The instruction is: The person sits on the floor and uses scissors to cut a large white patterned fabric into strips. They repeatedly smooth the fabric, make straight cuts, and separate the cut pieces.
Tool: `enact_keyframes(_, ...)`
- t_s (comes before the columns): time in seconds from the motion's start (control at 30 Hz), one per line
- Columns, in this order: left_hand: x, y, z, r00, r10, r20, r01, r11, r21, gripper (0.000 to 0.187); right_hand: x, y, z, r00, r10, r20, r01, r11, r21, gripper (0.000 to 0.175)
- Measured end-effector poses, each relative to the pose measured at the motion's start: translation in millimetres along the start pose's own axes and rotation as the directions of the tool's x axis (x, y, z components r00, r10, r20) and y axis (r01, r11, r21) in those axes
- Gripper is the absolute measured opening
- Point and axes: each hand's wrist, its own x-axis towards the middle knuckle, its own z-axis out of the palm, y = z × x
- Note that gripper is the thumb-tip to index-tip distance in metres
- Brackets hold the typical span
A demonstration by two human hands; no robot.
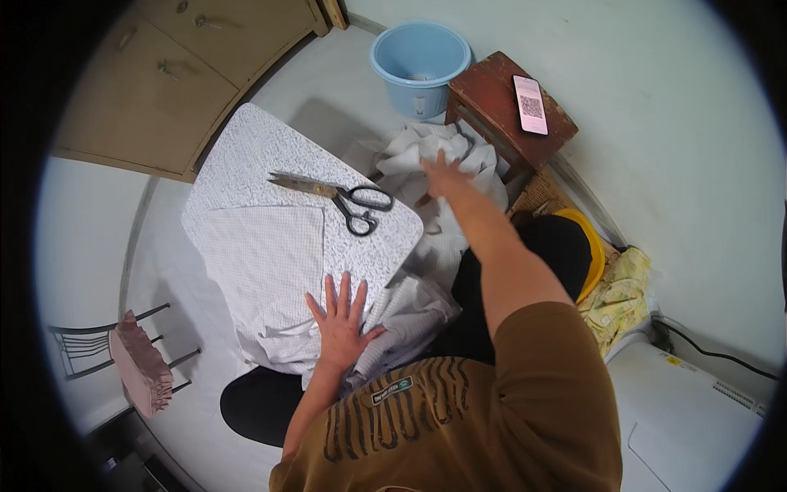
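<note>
My left hand (342, 326) rests palm down with fingers spread, at the near edge of a small speckled white table (246, 154). Under and beside it lies white checked cloth (270, 258), partly flat on the tabletop and bunched over the near edge. Large scissors (335, 190) with black handles lie on the table, blades slightly parted and pointing left. To the right, my right hand (444, 176) is stretched out with fingers apart, over a heap of pale cloth (486, 163) beside the table. Whether its fingertips touch the heap is unclear.
A blue plastic bucket (419, 58) stands beyond the heap, beside a worn red-brown wooden stool (492, 92) bearing a lit phone (530, 104). Brown cabinets (166, 80) stand far left; a chair with a pink cushion (138, 369) is at left. A yellow basin (590, 252) is at right.
</note>
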Motion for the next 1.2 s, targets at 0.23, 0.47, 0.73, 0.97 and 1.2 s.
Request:
enact_keyframes(0.23,23.7,-2.3,-0.4,0.998,0.020,0.054,-0.020,1.000,0.002,0.120,64.3,15.4,95.0,0.997,0.066,0.026,-0.069,0.990,0.123,0.086)
enact_keyframes(0.47,14.9,-2.5,-1.1,0.998,-0.011,0.066,0.014,0.999,-0.033,0.120,70.7,58.2,132.8,0.995,0.054,-0.088,-0.042,0.989,0.140,0.037)
enact_keyframes(0.73,15.1,-3.9,-13.3,0.999,0.025,0.049,-0.016,0.985,-0.170,0.119,64.0,41.5,10.6,0.918,-0.197,-0.345,0.248,0.963,0.110,0.032)
enact_keyframes(0.97,25.9,-12.3,-51.0,0.988,-0.055,-0.146,-0.072,0.667,-0.741,0.120,-121.8,-12.2,-232.1,0.561,-0.578,-0.593,0.539,0.799,-0.268,0.063)
enact_keyframes(1.2,102.9,24.1,-90.6,0.841,-0.057,-0.538,-0.283,0.801,-0.528,0.144,-372.6,-100.2,-341.9,-0.186,-0.634,-0.750,0.756,0.395,-0.521,0.053)
